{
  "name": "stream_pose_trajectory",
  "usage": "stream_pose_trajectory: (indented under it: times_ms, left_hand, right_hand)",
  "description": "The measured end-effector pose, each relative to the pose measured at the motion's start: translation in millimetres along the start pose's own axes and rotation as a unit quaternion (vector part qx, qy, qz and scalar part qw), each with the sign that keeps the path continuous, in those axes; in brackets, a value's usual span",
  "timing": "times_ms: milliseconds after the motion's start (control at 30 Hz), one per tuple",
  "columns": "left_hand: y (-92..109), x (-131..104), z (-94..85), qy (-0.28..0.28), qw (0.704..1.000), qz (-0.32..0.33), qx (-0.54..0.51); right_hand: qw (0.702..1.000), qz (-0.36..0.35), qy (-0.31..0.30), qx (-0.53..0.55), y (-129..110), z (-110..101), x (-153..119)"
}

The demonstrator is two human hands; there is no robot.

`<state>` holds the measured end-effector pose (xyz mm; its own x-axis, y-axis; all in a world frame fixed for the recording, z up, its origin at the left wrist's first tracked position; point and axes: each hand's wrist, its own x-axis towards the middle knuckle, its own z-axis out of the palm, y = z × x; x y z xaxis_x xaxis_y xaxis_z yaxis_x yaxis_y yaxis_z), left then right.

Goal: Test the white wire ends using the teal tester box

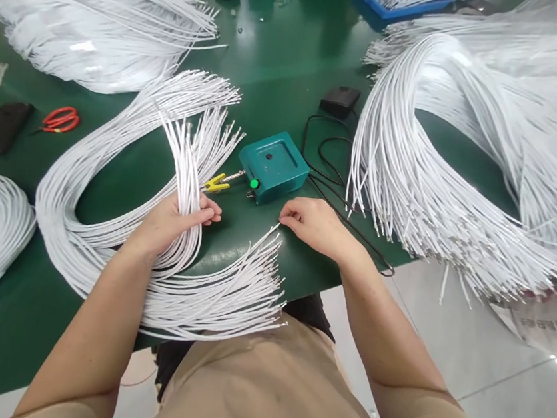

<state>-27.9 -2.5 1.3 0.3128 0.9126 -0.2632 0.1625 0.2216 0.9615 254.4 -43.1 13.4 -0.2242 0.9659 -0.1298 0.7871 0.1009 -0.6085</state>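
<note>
My left hand [181, 219] is closed round a bunch of white cables [187, 158], whose ends stick up above the thumb. With thumb and forefinger pinched, my right hand [310, 223] grips the tip of a single white cable [271, 229]. That cable runs back into a fanned bundle [228, 300] lying along the table's front edge. Just beyond both hands stands a small teal box [274, 167] with a lit green button [254, 183]. A yellow clip [216, 183] is on the metal rod at the box's left side.
Large white cable heaps lie at the back left [99, 14] and right [430, 152], the right one overhanging the table edge. Red-handled scissors [61, 119] and a dark pouch [0, 129] are on the left. A black pedal-like block [340, 100], black cords and a blue tray [401, 12] sit behind.
</note>
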Motion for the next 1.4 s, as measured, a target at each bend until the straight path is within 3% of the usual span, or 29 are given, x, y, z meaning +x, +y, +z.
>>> stream_pose_trajectory:
  times_ms: [200,300,400,567,700,900,1000,1400]
  left_hand:
    - [7,-5,13.0,0.021,0.997,0.075,-0.031]
    - [8,-3,10.8,0.023,0.99,0.108,-0.086]
    - [6,0,4.4,0.051,0.985,0.113,-0.12]
    - [3,6,-6.3,0.06,0.984,0.088,-0.14]
    - [1,9,-11.2,0.076,0.985,0.07,-0.137]
    - [-2,11,-14.6,0.09,0.986,0.07,-0.117]
    - [-2,11,-15.2,0.086,0.988,0.074,-0.104]
    - [-3,12,-13.4,0.088,0.993,0.066,-0.044]
  right_hand:
    - [0.986,-0.11,0.072,0.1,-61,-16,33]
    - [0.977,-0.14,0.07,0.141,-93,-10,59]
    - [0.97,-0.141,0.042,0.194,-107,6,86]
    - [0.929,-0.064,-0.045,0.362,-103,25,114]
    - [0.904,-0.014,-0.092,0.417,-97,30,117]
    - [0.893,-0.043,-0.118,0.433,-90,36,115]
    - [0.894,-0.073,-0.108,0.43,-85,39,115]
    - [0.953,-0.133,0.018,0.271,-81,49,108]
